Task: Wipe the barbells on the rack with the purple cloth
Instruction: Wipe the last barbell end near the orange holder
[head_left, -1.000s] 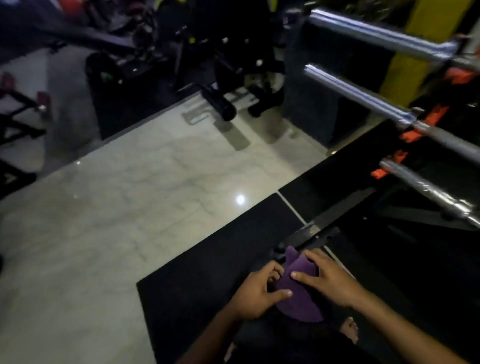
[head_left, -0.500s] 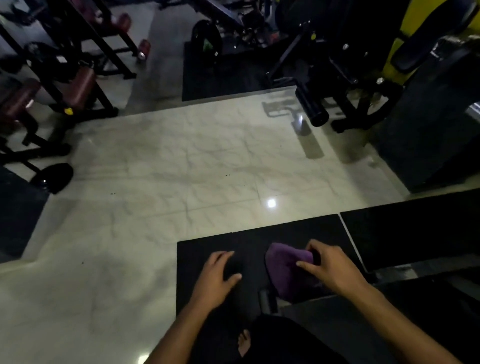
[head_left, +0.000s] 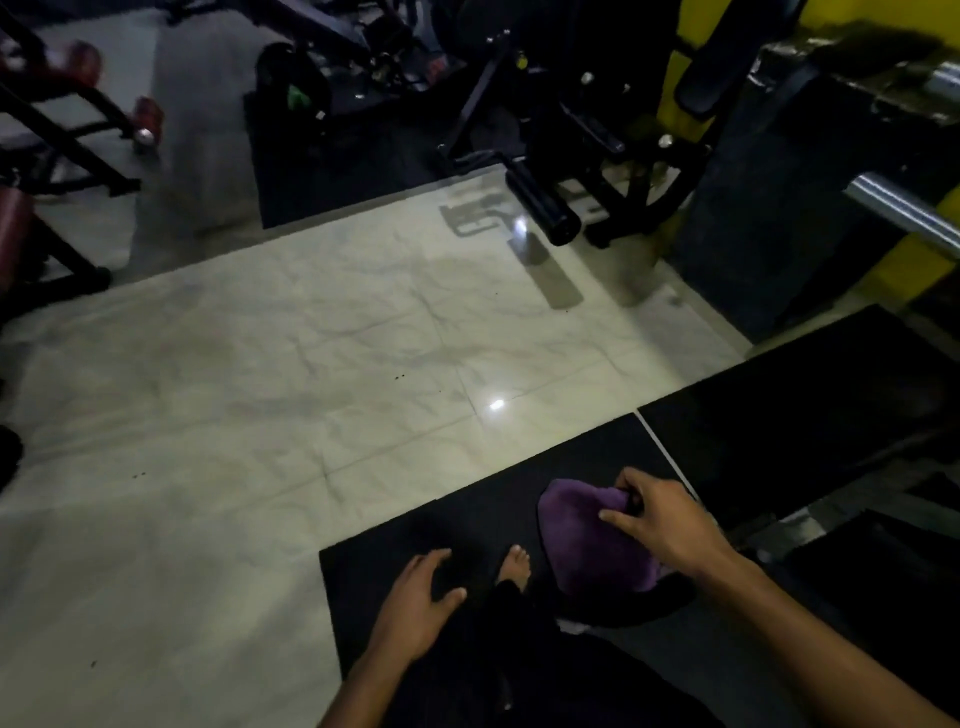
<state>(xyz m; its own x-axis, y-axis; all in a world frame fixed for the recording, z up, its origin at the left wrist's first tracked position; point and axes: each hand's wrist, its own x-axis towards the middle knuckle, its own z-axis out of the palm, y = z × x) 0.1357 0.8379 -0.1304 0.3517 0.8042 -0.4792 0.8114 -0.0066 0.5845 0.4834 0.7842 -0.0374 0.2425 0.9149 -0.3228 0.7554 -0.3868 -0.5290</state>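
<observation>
Dim, soft-focus wide-angle view; glare spot on marble floor (head_left: 496, 404), edges blurred

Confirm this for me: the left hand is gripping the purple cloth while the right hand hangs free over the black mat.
Not right: the hands are swapped. In the head view the right hand grips the purple cloth, and the left hand hangs free, fingers relaxed, over the black mat.

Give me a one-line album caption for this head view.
Right hand holds the purple cloth; left hand hovers open.
</observation>
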